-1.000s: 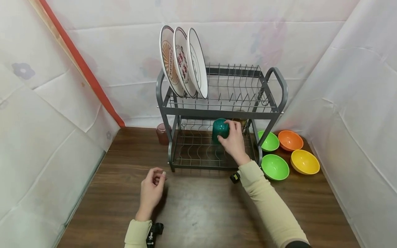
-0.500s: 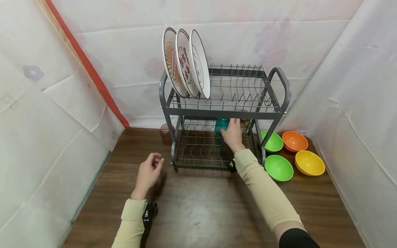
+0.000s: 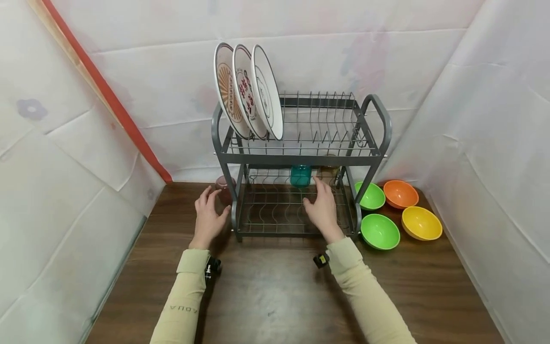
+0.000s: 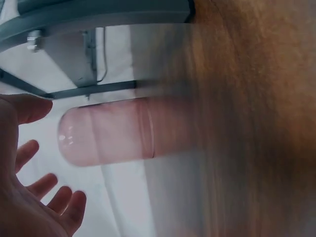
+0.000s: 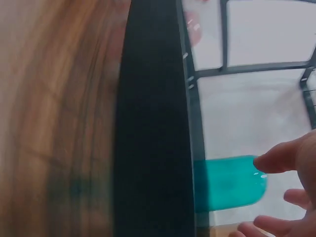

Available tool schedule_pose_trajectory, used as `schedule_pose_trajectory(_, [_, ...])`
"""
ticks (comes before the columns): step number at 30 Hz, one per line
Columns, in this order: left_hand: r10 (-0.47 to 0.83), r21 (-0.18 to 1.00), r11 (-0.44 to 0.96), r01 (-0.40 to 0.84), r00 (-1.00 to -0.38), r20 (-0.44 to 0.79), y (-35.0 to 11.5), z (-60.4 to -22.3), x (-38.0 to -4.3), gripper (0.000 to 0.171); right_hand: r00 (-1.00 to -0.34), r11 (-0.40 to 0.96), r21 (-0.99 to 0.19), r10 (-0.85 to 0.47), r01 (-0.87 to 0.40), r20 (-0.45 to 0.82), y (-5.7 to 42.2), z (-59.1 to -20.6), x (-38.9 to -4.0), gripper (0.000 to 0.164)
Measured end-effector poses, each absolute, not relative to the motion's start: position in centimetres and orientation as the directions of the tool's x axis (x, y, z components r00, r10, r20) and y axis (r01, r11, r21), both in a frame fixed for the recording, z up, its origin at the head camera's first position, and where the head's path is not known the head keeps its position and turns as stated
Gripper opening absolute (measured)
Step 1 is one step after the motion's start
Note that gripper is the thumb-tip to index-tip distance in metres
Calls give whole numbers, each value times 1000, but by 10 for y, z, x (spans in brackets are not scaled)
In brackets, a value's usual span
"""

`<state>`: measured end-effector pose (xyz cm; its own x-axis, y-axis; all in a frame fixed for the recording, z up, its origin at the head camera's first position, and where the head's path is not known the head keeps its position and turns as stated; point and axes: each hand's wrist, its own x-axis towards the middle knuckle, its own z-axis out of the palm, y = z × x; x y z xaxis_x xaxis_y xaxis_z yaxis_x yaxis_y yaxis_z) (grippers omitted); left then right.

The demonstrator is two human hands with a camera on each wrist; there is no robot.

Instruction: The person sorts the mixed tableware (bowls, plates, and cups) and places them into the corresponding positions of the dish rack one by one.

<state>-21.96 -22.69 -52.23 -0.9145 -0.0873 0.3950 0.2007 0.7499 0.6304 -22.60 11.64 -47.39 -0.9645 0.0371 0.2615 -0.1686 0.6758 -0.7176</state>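
A teal glass cup (image 3: 300,176) stands upside down at the back of the lower tier of a grey two-tier dish rack (image 3: 296,159). My right hand (image 3: 323,208) is in front of that cup, fingers spread and holding nothing; in the right wrist view its thumb overlaps the cup's end. Left of the rack, a pink glass cup (image 4: 106,133) sits on the wooden table, also bottom up. Close by it, my left hand (image 3: 208,217) has thumb and fingers apart, with a gap to the cup in the left wrist view.
Three plates (image 3: 268,95) lean upright in the upper tier's left slots. An amber cup (image 3: 328,172) is at the lower tier's back right. Two green bowls (image 3: 380,231), an orange bowl (image 3: 401,194) and a yellow bowl (image 3: 421,223) sit right of the rack.
My right hand has set the teal cup at the back of the lower tier, let it go and drawn back. My left hand has moved forward to the pink cup and spread its fingers.
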Motion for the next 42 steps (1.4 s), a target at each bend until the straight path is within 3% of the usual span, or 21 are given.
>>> schedule_pose_trajectory(5, [-98, 645, 738, 197, -915, 391, -225, -530, -240, 63, -952, 625, -755, 61, -198, 301, 121, -478, -181, 64])
schedule_pose_trajectory(12, [-150, 765, 620, 176, -930, 336, -226, -537, -268, 68, -923, 595, -755, 55, -276, 381, 126, -493, -126, 55])
schedule_pose_trajectory(21, [-243, 838, 514, 184, -906, 348, -234, -542, -274, 51, -913, 571, -764, 58, -301, 403, 132, -514, -93, 52])
schedule_pose_trajectory(28, [-296, 832, 528, 169, -882, 367, -239, -545, -250, 47, -919, 575, -769, 71, -280, 388, 138, -527, -85, 52])
schedule_pose_trajectory(37, [-389, 863, 475, 173, -838, 382, -253, -542, -190, 44, -925, 596, -755, 54, -273, 377, 134, -535, -79, 52])
schedule_pose_trajectory(42, [-379, 858, 467, 214, -829, 412, -248, -522, -147, 41, -922, 573, -761, 26, -303, 386, 129, -533, -78, 51])
